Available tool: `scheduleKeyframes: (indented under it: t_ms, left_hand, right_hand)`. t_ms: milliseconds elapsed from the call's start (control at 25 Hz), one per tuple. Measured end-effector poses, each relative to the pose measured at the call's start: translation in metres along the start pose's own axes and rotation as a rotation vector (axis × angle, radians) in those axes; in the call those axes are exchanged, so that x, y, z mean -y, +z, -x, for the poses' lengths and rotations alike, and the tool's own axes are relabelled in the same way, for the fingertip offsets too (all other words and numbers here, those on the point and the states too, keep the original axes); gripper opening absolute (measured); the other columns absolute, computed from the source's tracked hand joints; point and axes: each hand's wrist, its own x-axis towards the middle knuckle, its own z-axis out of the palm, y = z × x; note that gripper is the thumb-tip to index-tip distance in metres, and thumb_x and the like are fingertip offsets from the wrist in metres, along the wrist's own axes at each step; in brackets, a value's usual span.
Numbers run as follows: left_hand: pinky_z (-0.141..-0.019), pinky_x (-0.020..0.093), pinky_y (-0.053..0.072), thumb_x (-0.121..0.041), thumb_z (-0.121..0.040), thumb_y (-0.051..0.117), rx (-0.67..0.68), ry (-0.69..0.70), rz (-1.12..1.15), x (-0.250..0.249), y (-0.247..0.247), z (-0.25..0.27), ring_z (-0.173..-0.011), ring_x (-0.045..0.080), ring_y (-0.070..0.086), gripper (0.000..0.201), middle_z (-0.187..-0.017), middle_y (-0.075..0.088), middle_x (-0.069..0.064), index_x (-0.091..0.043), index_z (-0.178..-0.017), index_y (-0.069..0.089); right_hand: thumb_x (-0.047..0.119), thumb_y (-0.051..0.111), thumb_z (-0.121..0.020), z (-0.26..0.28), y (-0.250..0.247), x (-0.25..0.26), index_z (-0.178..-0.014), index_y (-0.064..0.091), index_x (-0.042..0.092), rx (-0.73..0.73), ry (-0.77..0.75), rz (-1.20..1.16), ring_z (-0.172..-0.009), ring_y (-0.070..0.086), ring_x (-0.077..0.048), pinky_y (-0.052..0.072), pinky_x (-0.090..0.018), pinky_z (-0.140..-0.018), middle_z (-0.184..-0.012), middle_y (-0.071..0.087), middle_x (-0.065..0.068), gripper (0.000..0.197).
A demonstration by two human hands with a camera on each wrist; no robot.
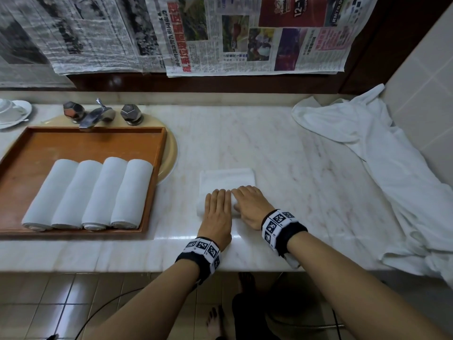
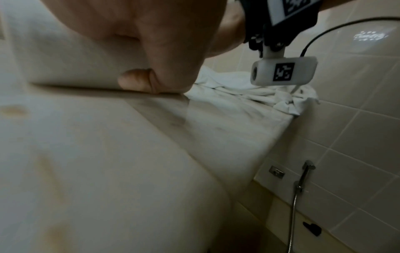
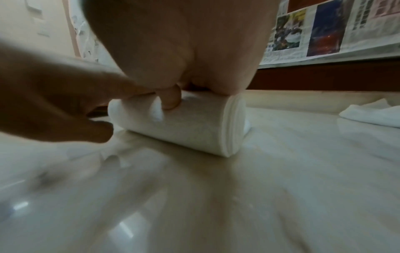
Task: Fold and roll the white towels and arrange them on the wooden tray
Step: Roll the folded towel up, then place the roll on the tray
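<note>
Both hands lie palm-down, side by side, on a partly rolled white towel (image 1: pixel 226 179) on the pale marble table (image 1: pixel 282 153). Left hand (image 1: pixel 217 214) has its fingers straight and together, pressing on the left part of the roll. Right hand (image 1: pixel 250 204) presses on the right part, fingers extended over the top; from the right wrist view its thumb (image 3: pixel 171 99) is tucked against the near side of the roll (image 3: pixel 186 123), whose layered spiral end faces right. Beyond the fingertips, the unrolled part of the towel lies flat on the table.

To the left, a wooden tray (image 1: pixel 98 141) sits over a beige sink (image 1: pixel 169 153), below a chrome tap (image 1: pixel 96 115). Four rolled white towels (image 1: pixel 90 192) lie in a row on the tray, touching one another. A crumpled heap of white cloth (image 1: pixel 367 148) covers the right end of the table against the tiled wall. Sheets of newspaper (image 1: pixel 220 33) hang on the wall behind.
</note>
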Motion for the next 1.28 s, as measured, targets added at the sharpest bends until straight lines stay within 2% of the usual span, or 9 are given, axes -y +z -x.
scheduleKeyframes:
  t_ms: [120, 240, 320, 440, 600, 680, 760, 1000, 1280]
  left_hand:
    - [-0.120, 0.047, -0.003, -0.014, -0.084, 0.049, 0.022, -0.041, -0.060, 0.000, -0.006, -0.016, -0.142, 0.037, 0.015, 0.080, -0.152, 0.017, 0.020, 0.001, -0.150, 0.007]
    - [-0.115, 0.039, 0.017, -0.014, -0.078, 0.052, -0.002, -0.048, -0.027, 0.004, -0.015, -0.037, -0.124, 0.029, 0.037, 0.064, -0.132, 0.039, 0.011, -0.005, -0.138, 0.032]
    - [-0.107, 0.035, 0.026, -0.015, -0.077, 0.055, 0.039, -0.071, 0.003, 0.008, -0.021, -0.050, -0.114, 0.026, 0.042, 0.050, -0.122, 0.044, 0.007, -0.009, -0.125, 0.041]
    - [-0.101, 0.033, 0.032, -0.018, -0.077, 0.058, 0.072, -0.094, 0.008, 0.011, -0.026, -0.069, -0.112, 0.025, 0.044, 0.042, -0.119, 0.047, 0.007, -0.011, -0.117, 0.045]
    - [-0.099, 0.034, 0.032, -0.022, -0.075, 0.058, 0.092, -0.058, 0.022, 0.019, -0.032, -0.081, -0.112, 0.025, 0.042, 0.047, -0.120, 0.048, 0.006, -0.012, -0.119, 0.045]
    - [-0.102, 0.035, 0.030, -0.024, -0.070, 0.061, 0.039, -0.036, -0.007, 0.021, -0.028, -0.075, -0.113, 0.026, 0.039, 0.061, -0.123, 0.043, 0.006, -0.011, -0.126, 0.041]
    - [-0.107, 0.038, 0.026, -0.029, -0.065, 0.064, 0.002, -0.048, -0.036, 0.022, -0.022, -0.071, -0.115, 0.026, 0.037, 0.075, -0.127, 0.038, 0.006, -0.010, -0.133, 0.036]
    - [-0.094, 0.035, 0.035, -0.046, -0.060, 0.069, 0.061, -0.070, -0.043, 0.032, -0.031, -0.109, -0.106, 0.021, 0.040, 0.072, -0.117, 0.038, 0.002, -0.016, -0.120, 0.042]
    - [-0.106, 0.047, 0.029, -0.062, -0.062, 0.072, 0.225, -0.088, 0.010, 0.044, -0.042, -0.147, -0.116, 0.025, 0.046, 0.088, -0.123, 0.050, 0.003, -0.016, -0.129, 0.039]
  right_hand:
    - [0.018, 0.046, -0.096, -0.007, -0.007, -0.002, -0.139, 0.038, 0.007, 0.038, 0.021, -0.017, -0.124, 0.042, -0.027, 0.026, -0.034, -0.110, -0.136, 0.046, -0.010, 0.044]
    - [0.003, 0.060, -0.078, 0.003, 0.004, 0.011, -0.133, 0.045, -0.004, -0.199, 0.010, 0.037, -0.121, 0.048, -0.036, 0.031, -0.043, -0.113, -0.130, 0.050, -0.018, 0.057]
    - [0.002, 0.059, -0.069, 0.013, 0.019, 0.017, -0.135, 0.043, -0.005, -0.224, 0.041, 0.099, -0.125, 0.048, -0.037, 0.031, -0.048, -0.114, -0.132, 0.050, -0.020, 0.068]
    - [0.013, 0.051, -0.078, 0.011, 0.028, 0.011, -0.143, 0.026, -0.003, -0.174, 0.074, 0.231, -0.134, 0.041, -0.035, 0.024, -0.048, -0.116, -0.142, 0.044, -0.019, 0.071]
    - [0.016, 0.053, -0.075, -0.020, 0.019, 0.000, -0.129, 0.042, 0.004, -0.213, 0.074, 0.229, -0.114, 0.055, -0.030, 0.038, -0.047, -0.109, -0.121, 0.057, -0.012, 0.057]
    - [0.015, 0.067, -0.063, -0.033, 0.010, -0.003, -0.115, 0.054, 0.007, -0.216, 0.083, 0.231, -0.096, 0.058, -0.027, 0.045, -0.042, -0.099, -0.103, 0.059, -0.008, 0.054]
    - [0.015, 0.078, -0.052, -0.043, -0.003, -0.004, -0.110, 0.059, 0.009, -0.154, 0.090, 0.235, -0.091, 0.058, -0.024, 0.046, -0.039, -0.093, -0.099, 0.058, -0.006, 0.062]
    - [0.040, 0.080, -0.062, -0.080, -0.034, -0.019, -0.126, 0.041, 0.012, 0.141, 0.091, 0.230, -0.117, 0.039, -0.024, 0.030, -0.039, -0.102, -0.125, 0.041, -0.005, 0.079]
    - [0.048, 0.080, -0.065, -0.114, -0.052, -0.036, -0.130, 0.039, 0.012, 0.341, 0.166, 0.117, -0.122, 0.043, -0.025, 0.032, -0.044, -0.105, -0.127, 0.048, -0.005, 0.084]
